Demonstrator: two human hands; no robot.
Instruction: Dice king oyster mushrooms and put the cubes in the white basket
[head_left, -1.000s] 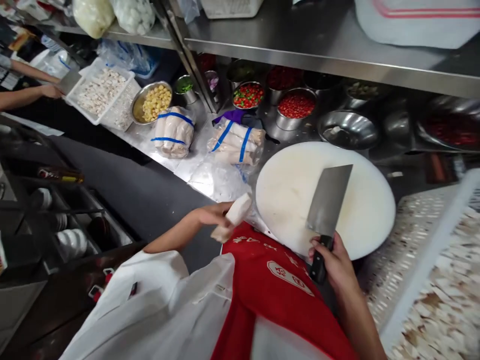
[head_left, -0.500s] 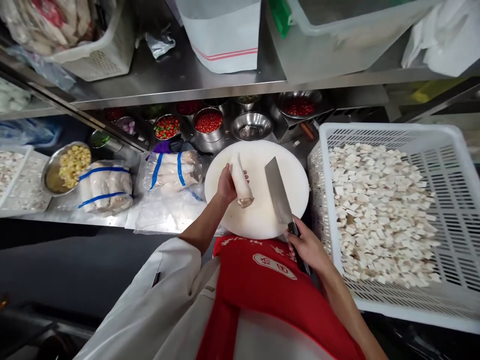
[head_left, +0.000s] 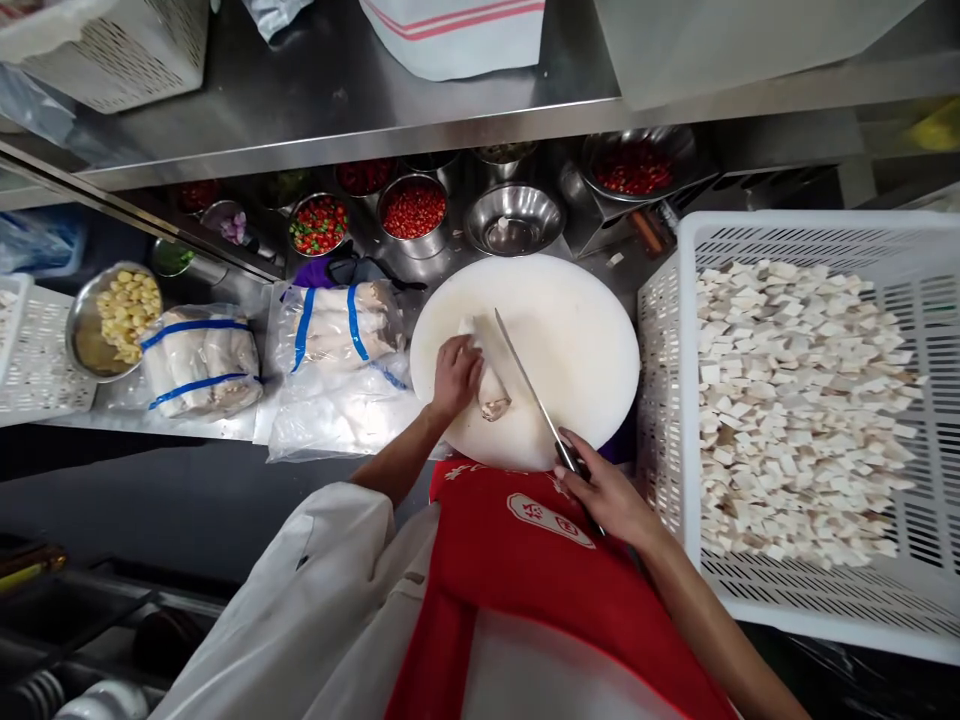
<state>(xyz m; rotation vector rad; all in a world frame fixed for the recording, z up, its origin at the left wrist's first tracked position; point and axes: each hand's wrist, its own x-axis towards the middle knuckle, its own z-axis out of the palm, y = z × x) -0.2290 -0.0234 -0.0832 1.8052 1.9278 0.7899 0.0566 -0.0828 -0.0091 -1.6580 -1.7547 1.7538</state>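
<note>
A king oyster mushroom [head_left: 493, 392] lies lengthwise on the round white cutting board [head_left: 570, 330], its brownish cap end toward me. My left hand [head_left: 457, 375] is on top of it, fingers curled and gripping its upper part. In my right hand [head_left: 600, 485] is the black handle of a cleaver [head_left: 529, 385], which I hold with the blade edge-on, just right of the mushroom and apart from it. Left of the board lie a plastic bag of whole mushrooms with blue bands [head_left: 341, 330] and a second banded bag [head_left: 201, 362].
A white perforated basket [head_left: 690, 420] of cut mushroom pieces [head_left: 802, 420] stands at the right. Behind the board are a metal bowl [head_left: 536, 235] and containers of chopped red chillies [head_left: 412, 210]. A steel shelf [head_left: 315, 110] overhangs the back. A bowl of yellow pieces [head_left: 129, 310] sits far left.
My left hand has lowered the mushroom onto the board and turned over it, palm down. The cleaver has swung left and turned from flat-side view to edge-on. The view has tilted down.
</note>
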